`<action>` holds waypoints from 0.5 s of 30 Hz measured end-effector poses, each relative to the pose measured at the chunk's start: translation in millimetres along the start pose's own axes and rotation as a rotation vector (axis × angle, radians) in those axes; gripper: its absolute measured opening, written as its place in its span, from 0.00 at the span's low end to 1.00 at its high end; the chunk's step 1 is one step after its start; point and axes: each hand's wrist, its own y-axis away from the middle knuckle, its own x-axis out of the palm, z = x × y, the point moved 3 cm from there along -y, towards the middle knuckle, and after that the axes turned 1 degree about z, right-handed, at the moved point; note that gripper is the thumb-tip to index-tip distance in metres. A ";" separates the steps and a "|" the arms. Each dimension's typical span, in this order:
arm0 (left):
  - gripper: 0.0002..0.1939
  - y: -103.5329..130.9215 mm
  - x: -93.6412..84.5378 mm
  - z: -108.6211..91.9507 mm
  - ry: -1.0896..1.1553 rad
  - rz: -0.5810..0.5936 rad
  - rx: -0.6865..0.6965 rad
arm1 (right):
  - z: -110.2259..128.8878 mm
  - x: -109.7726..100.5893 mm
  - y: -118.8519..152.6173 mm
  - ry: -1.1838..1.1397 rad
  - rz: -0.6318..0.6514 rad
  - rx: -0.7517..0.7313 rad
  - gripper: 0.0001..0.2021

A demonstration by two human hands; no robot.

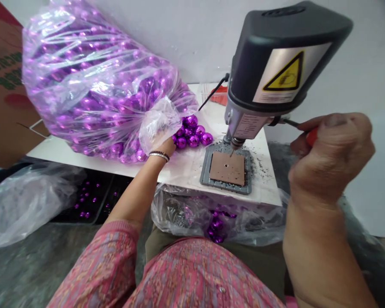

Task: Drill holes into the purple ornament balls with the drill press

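Left hand [165, 147] reaches into the mouth of the big clear plastic bag of shiny purple balls [96, 85], its fingers hidden by the plastic, so their grip cannot be told; loose purple balls [192, 132] lie just beyond them on the white tabletop [67, 152]. Right hand [332, 156] is curled tight around the red-tipped lever [311, 136] of the grey bench drill [276, 64]. The drill's bit hangs over a brown square plate with a hole [227, 168], left of those fingers, with another bag of balls [211, 216] below the table edge.
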 end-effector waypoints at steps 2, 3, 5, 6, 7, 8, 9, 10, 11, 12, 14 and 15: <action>0.23 0.3 -1.0 7.4 -0.066 0.028 -0.020 | -1.0 -1.0 -0.3 -0.029 -0.038 -0.024 0.18; 0.23 4.5 -2.4 8.7 -0.074 0.042 -0.010 | -1.9 -0.8 -0.7 -0.038 -0.046 -0.034 0.19; 0.24 19.5 -6.1 6.6 -0.007 0.068 0.032 | -4.5 0.8 -1.7 -0.053 -0.040 -0.045 0.19; 0.25 29.3 -7.8 3.9 0.066 0.081 0.055 | -5.9 1.6 -2.0 -0.065 -0.038 -0.051 0.19; 0.26 40.0 -8.6 0.7 0.160 0.104 0.068 | -7.0 2.3 -2.2 -0.079 -0.037 -0.059 0.18; 0.28 50.9 -8.1 -2.6 0.278 0.132 0.073 | -7.9 2.9 -2.2 -0.090 -0.037 -0.067 0.18; 0.30 61.5 -5.7 -5.5 0.414 0.178 0.063 | -8.3 3.2 -2.0 -0.096 -0.038 -0.074 0.18; 0.31 71.3 -1.2 -8.0 0.554 0.241 0.035 | -7.9 3.3 -1.8 -0.096 -0.039 -0.079 0.17; 0.31 79.9 5.4 -10.1 0.691 0.316 -0.008 | -6.7 3.2 -1.6 -0.086 -0.035 -0.081 0.17; 0.31 87.2 13.5 -12.0 0.814 0.397 -0.062 | -4.4 3.0 -1.9 -0.065 -0.025 -0.080 0.17; 0.31 97.0 31.9 -15.5 0.995 0.545 -0.177 | 3.3 2.6 -4.4 0.007 0.005 -0.081 0.18; 0.31 99.3 41.0 -17.3 1.039 0.592 -0.222 | 8.5 2.7 -7.3 0.047 0.023 -0.085 0.19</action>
